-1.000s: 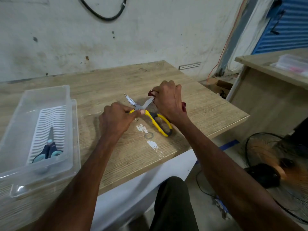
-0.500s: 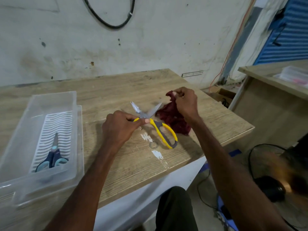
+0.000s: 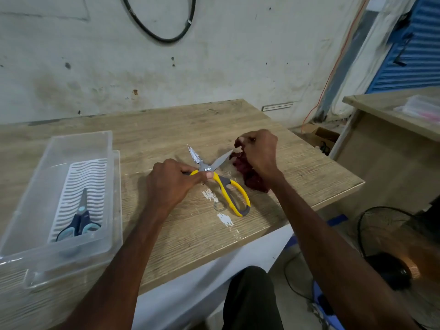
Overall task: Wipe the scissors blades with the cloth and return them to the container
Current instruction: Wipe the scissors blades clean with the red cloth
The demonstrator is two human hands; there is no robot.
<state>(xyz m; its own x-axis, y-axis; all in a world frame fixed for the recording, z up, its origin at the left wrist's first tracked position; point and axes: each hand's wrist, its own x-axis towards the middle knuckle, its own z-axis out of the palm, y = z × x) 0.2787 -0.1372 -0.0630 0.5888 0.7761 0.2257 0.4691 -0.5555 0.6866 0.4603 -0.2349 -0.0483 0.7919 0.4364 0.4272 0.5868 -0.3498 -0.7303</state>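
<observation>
Wood-grain surface (image 3: 190, 125), stained wall behind. Left hand (image 3: 170, 184) fingers (image 3: 202, 174) clamp the yellow scissors (image 3: 221, 186) near the pivot, blades spread. Right hand (image 3: 259, 151) fingers bunch the dark red cloth (image 3: 252, 179) just beside one blade tip. Wiping seems in hand. Next, the cloth should run along each blade before the scissors go into the container (image 3: 78, 144) on the left.

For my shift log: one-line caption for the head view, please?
Left hand holds open yellow scissors while right hand bunches the red cloth beside one blade.
</observation>
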